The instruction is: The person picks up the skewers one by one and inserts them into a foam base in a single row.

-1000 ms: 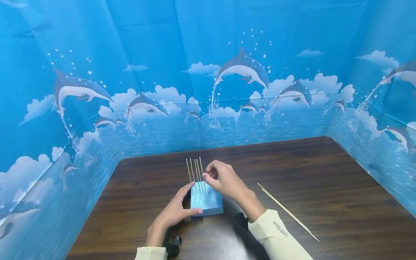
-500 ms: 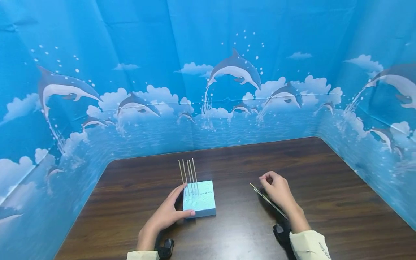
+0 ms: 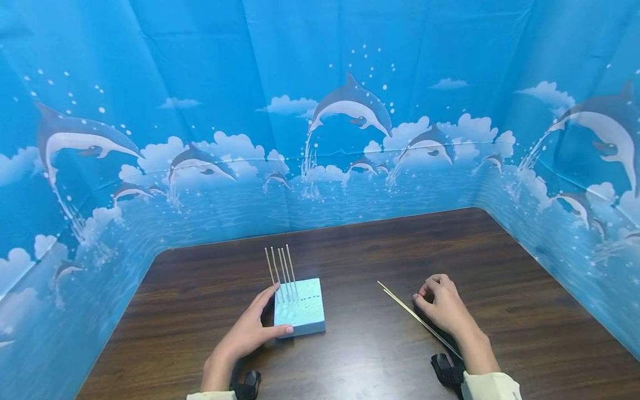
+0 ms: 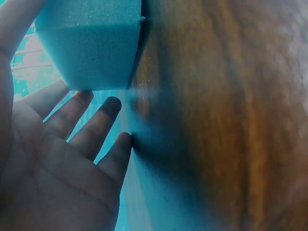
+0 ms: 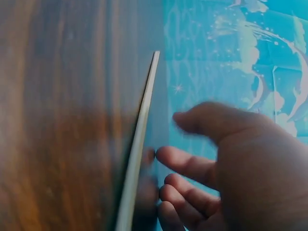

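A light-blue foam block (image 3: pixel 307 311) sits on the table, with several thin wooden sticks (image 3: pixel 291 272) standing upright in its left part and a row of small holes to their right. My left hand (image 3: pixel 245 333) holds the block from its left side, thumb at the front edge and index finger at the back left corner. Two loose wooden sticks (image 3: pixel 407 310) lie slantwise on the table at the right. My right hand (image 3: pixel 444 305) is just over them, its thumb and index finger apart and nothing between. In the right wrist view a loose stick (image 5: pixel 138 139) runs beside the fingertips.
The dark wood-grain table (image 3: pixel 350 261) ends at a blue dolphin-print curtain (image 3: pixel 320 205) at the back and sides. Black wrist straps (image 3: pixel 445 369) sit below both hands.
My right hand has left the standing sticks and moved right, down to the loose sticks, its fingers parting. The left hand stays on the foam block. The head view has shifted slightly rightward.
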